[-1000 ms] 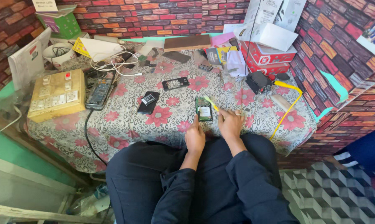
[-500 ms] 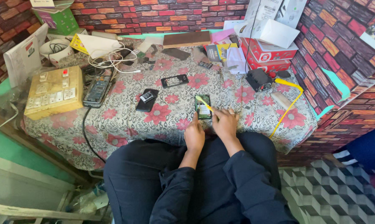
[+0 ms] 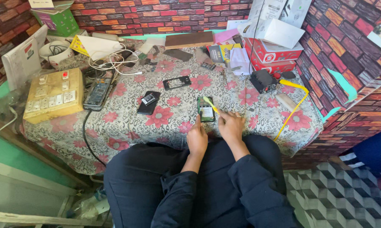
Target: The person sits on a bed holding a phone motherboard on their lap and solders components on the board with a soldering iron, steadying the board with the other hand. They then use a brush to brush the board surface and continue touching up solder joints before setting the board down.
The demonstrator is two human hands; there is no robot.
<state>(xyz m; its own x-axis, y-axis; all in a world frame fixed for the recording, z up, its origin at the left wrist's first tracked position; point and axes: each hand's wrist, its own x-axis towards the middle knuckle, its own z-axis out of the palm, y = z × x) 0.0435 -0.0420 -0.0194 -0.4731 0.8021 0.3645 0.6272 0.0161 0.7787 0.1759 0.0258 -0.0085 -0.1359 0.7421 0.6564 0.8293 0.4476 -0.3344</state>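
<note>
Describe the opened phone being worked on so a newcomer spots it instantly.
Start at the table with the red-flowered cloth and go to its near edge, where the person's two hands meet. The opened phone lies flat just beyond the left hand, with the right hand putting a yellow-handled tool to it. Unlike the black phone to its left, its inside shows green.

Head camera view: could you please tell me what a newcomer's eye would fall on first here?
Probably the opened phone at the table's near edge, steadied by the left hand while the right hand works a yellow-handled tool over it. Next, the flowered tablecloth, with a beige switchboard at its left side and red boxes at the back right.
</note>
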